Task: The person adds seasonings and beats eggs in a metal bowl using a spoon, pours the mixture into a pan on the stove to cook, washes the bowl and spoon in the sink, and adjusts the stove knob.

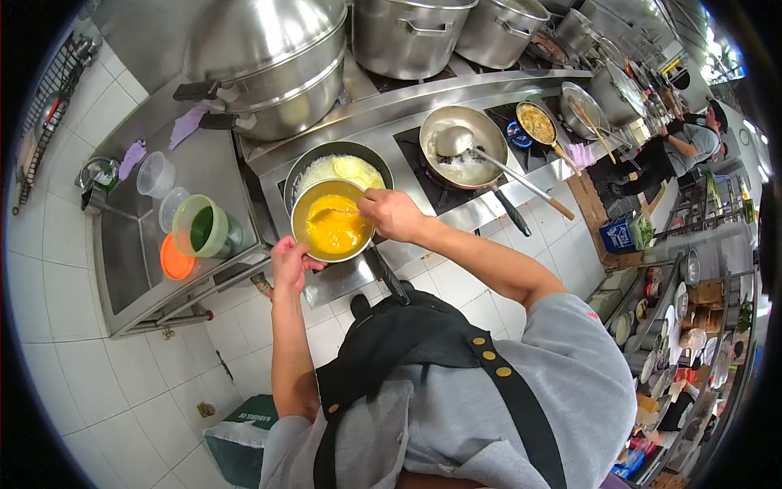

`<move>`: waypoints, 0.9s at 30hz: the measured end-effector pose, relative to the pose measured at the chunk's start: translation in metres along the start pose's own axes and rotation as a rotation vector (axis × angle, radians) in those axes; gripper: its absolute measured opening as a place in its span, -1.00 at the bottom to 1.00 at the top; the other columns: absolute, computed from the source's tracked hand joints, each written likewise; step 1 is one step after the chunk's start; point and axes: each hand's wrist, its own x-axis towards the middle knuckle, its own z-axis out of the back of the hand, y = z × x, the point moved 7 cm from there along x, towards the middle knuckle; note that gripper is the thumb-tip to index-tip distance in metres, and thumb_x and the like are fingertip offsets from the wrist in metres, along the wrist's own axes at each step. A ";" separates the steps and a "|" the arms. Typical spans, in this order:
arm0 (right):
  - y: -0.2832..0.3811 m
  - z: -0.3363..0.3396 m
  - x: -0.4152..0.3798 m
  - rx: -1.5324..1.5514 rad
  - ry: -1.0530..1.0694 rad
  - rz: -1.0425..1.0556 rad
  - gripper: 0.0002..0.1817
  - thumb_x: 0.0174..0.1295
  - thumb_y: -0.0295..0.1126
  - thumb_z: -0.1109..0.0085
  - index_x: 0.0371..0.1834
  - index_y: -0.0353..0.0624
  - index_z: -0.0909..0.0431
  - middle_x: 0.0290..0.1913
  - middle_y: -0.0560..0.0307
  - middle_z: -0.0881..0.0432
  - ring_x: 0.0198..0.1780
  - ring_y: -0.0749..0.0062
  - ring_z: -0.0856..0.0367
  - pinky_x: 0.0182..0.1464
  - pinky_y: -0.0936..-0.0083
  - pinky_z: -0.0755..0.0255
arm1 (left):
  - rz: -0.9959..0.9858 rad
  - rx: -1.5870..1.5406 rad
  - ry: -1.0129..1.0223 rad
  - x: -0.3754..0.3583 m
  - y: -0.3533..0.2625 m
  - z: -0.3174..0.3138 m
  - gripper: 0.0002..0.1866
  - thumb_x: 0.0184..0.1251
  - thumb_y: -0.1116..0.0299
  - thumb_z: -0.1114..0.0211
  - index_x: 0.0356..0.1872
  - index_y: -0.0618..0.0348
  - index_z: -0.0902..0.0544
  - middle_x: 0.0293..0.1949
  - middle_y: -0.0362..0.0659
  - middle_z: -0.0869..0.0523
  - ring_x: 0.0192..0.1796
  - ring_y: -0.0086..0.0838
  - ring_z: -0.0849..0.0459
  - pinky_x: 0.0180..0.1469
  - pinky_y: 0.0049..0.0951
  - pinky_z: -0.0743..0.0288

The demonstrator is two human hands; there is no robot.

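A metal bowl (pixel 363 251) of bright yellow beaten egg (pixel 336 232) is held over the near edge of a dark pan (pixel 388 163). My left hand (pixel 291 262) grips the bowl's lower left rim. A utensil (pixel 334 212), its tip in the egg, is pinched in my right hand (pixel 393 213) at the bowl's right side. White, rice-like food (pixel 314 173) and a pale yellow mass (pixel 356 171) lie in the pan behind the bowl. The pan's black handle (pixel 391 279) points toward my apron.
Right of the pan, a wide pan (pixel 489 134) holds a ladle (pixel 521 183). Farther right, a small pan (pixel 536 122) sits beside a blue flame (pixel 517 135). Large pots (pixel 403 41) stand behind. Left are a green-filled container (pixel 213 228) and orange lid (pixel 176 257). A person (pixel 692 143) stands far right.
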 end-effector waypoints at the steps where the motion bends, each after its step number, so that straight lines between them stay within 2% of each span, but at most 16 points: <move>1: 0.003 0.007 0.001 -0.014 -0.032 0.017 -0.86 -0.07 -0.47 -0.08 -0.39 -0.19 -0.43 -0.38 -0.03 -0.51 -0.33 0.03 -0.56 -0.34 0.20 -0.45 | 0.004 -0.005 0.001 -0.003 0.001 -0.002 -0.89 0.12 0.61 -0.06 -0.50 0.24 -0.32 -0.51 0.13 -0.60 -0.63 -0.12 -0.65 -0.68 -0.36 -0.60; 5: -0.027 0.003 -0.001 -0.102 0.017 -0.124 -0.84 -0.12 -0.47 -0.10 -0.40 -0.17 -0.50 -0.42 -0.06 -0.56 -0.38 0.00 -0.59 -0.33 0.19 -0.46 | 0.006 -0.004 -0.040 -0.006 0.004 -0.007 -0.90 0.12 0.61 -0.06 -0.50 0.26 -0.33 -0.50 0.14 -0.61 -0.61 -0.13 -0.66 -0.68 -0.36 -0.60; 6: -0.033 -0.004 -0.004 -0.033 0.090 -0.218 -0.86 -0.14 -0.43 -0.12 -0.45 -0.19 -0.52 -0.48 -0.11 -0.58 -0.35 -0.01 -0.61 -0.29 0.17 -0.47 | 0.000 0.000 -0.064 -0.005 0.005 -0.007 -0.90 0.13 0.61 -0.06 -0.50 0.27 -0.33 -0.49 0.14 -0.61 -0.61 -0.14 -0.66 -0.68 -0.36 -0.60; 7: -0.042 -0.012 -0.014 0.080 0.145 -0.404 -0.88 -0.11 -0.42 -0.11 -0.52 -0.22 -0.54 -0.49 -0.17 -0.59 -0.31 -0.04 -0.61 -0.25 0.15 -0.48 | -0.001 0.003 -0.067 -0.004 0.007 -0.010 -0.92 0.13 0.61 -0.07 -0.49 0.29 -0.35 -0.48 0.14 -0.62 -0.60 -0.15 -0.66 -0.67 -0.36 -0.61; 9: -0.040 -0.023 -0.023 0.273 0.245 -0.480 -0.86 -0.05 -0.38 -0.11 -0.54 -0.23 -0.57 -0.45 -0.20 -0.60 -0.30 -0.05 -0.61 -0.21 0.17 -0.48 | -0.005 0.005 -0.096 -0.003 0.016 -0.009 -0.94 0.14 0.60 -0.08 -0.46 0.32 -0.38 -0.45 0.12 -0.63 -0.57 -0.17 -0.67 -0.65 -0.35 -0.62; 11: -0.050 -0.050 -0.030 0.338 0.211 -0.491 -0.88 -0.04 -0.39 -0.19 -0.50 -0.22 -0.58 -0.46 -0.15 -0.61 -0.37 0.06 -0.61 -0.27 0.26 -0.46 | -0.026 -0.055 -0.073 -0.006 0.015 -0.017 -0.96 0.14 0.59 -0.09 -0.42 0.34 -0.41 -0.42 0.10 -0.63 -0.54 -0.20 -0.68 -0.62 -0.34 -0.64; 13: -0.043 -0.036 -0.026 0.339 0.180 -0.528 -0.85 0.03 -0.37 -0.23 -0.47 -0.25 -0.57 -0.49 -0.11 -0.59 -0.41 0.12 -0.59 -0.33 0.28 -0.43 | -0.019 -0.088 -0.080 -0.009 0.020 -0.010 -0.95 0.13 0.60 -0.08 -0.37 0.35 -0.44 -0.40 0.04 -0.63 -0.48 -0.22 -0.69 -0.58 -0.29 -0.66; 14: -0.030 -0.017 -0.018 0.263 0.071 -0.379 -0.86 0.05 -0.38 -0.24 -0.45 -0.24 -0.56 -0.50 -0.10 -0.57 -0.43 0.10 -0.57 -0.34 0.29 -0.42 | -0.035 -0.114 -0.057 -0.006 0.025 -0.004 -0.92 0.12 0.61 -0.08 -0.34 0.33 -0.46 -0.42 0.01 -0.61 -0.52 -0.20 -0.67 -0.55 -0.30 -0.66; 15: -0.024 -0.005 -0.011 0.225 0.053 -0.297 -0.90 0.03 -0.45 -0.22 -0.44 -0.24 -0.55 -0.47 -0.08 -0.57 -0.41 0.06 -0.57 -0.35 0.28 -0.42 | -0.021 -0.095 -0.052 -0.007 0.022 -0.005 -0.97 0.12 0.62 -0.07 -0.43 0.28 -0.42 -0.45 0.02 -0.59 -0.55 -0.19 -0.66 -0.57 -0.29 -0.66; 16: -0.017 0.005 -0.005 0.168 -0.052 -0.093 -0.91 0.04 -0.43 -0.11 -0.40 -0.18 -0.50 -0.39 -0.07 -0.57 -0.36 -0.10 -0.55 -0.29 0.10 -0.44 | -0.015 -0.086 -0.074 -0.010 0.017 -0.008 -0.90 0.12 0.62 -0.07 -0.51 0.22 -0.36 -0.49 0.02 -0.58 -0.56 -0.19 -0.66 -0.60 -0.28 -0.65; 19: -0.018 0.009 0.004 -0.039 -0.027 0.000 -0.93 0.05 -0.45 -0.06 -0.40 -0.16 -0.48 -0.41 -0.08 -0.55 -0.37 -0.07 -0.56 -0.32 0.13 -0.45 | 0.000 -0.079 -0.066 -0.012 0.011 -0.012 -0.83 0.14 0.59 -0.10 -0.56 0.19 -0.31 -0.51 0.06 -0.59 -0.58 -0.15 -0.66 -0.65 -0.30 -0.63; 23: -0.036 -0.021 -0.016 0.066 0.095 -0.182 -0.91 0.06 -0.43 -0.05 -0.42 -0.21 -0.47 -0.43 -0.13 -0.55 -0.37 -0.08 -0.56 -0.31 0.11 -0.43 | -0.005 -0.103 -0.114 -0.014 0.008 -0.016 -0.83 0.09 0.65 -0.05 -0.57 0.20 -0.28 -0.52 0.09 -0.57 -0.60 -0.15 -0.65 -0.70 -0.32 -0.61; 27: -0.002 -0.013 -0.033 0.164 0.134 -0.153 -0.95 0.05 -0.48 -0.06 -0.43 -0.22 -0.47 -0.43 -0.12 -0.55 -0.36 -0.06 -0.56 -0.30 0.13 -0.44 | -0.014 -0.110 -0.131 -0.013 0.010 -0.013 -0.84 0.09 0.63 -0.06 -0.56 0.20 -0.28 -0.52 0.09 -0.57 -0.61 -0.14 -0.65 -0.70 -0.31 -0.60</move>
